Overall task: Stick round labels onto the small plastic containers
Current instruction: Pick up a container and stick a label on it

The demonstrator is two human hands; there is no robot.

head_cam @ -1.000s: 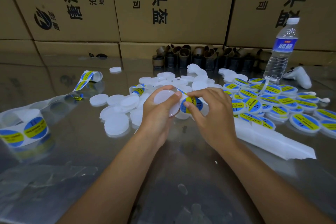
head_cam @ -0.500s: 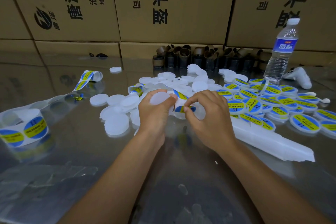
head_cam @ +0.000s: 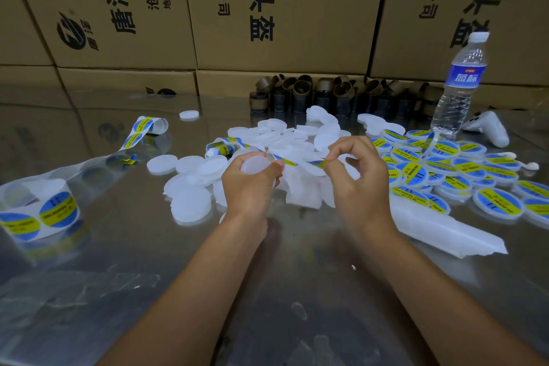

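Observation:
My left hand (head_cam: 252, 184) grips a small white plastic container (head_cam: 256, 164) at table centre. My right hand (head_cam: 358, 175) pinches a round blue and yellow label (head_cam: 315, 163), seen edge-on, stretched between both hands. Behind the hands lies a heap of several plain white containers (head_cam: 285, 140); more lie to the left (head_cam: 190, 205). Labelled containers (head_cam: 445, 166) are piled at the right. A label strip (head_cam: 139, 134) trails left to a label roll (head_cam: 44, 211).
Cardboard boxes (head_cam: 267, 9) wall off the back. Brown empty roll cores (head_cam: 320, 92) stand in front of them. A water bottle (head_cam: 460, 83) and a white controller (head_cam: 490, 128) stand at the right. A white plastic sleeve (head_cam: 439, 229) lies beside my right forearm on the metal table (head_cam: 118, 261).
The label has turned from facing me to edge-on and been drawn out to the right by my right hand. My left hand keeps the container, now lower and tilted.

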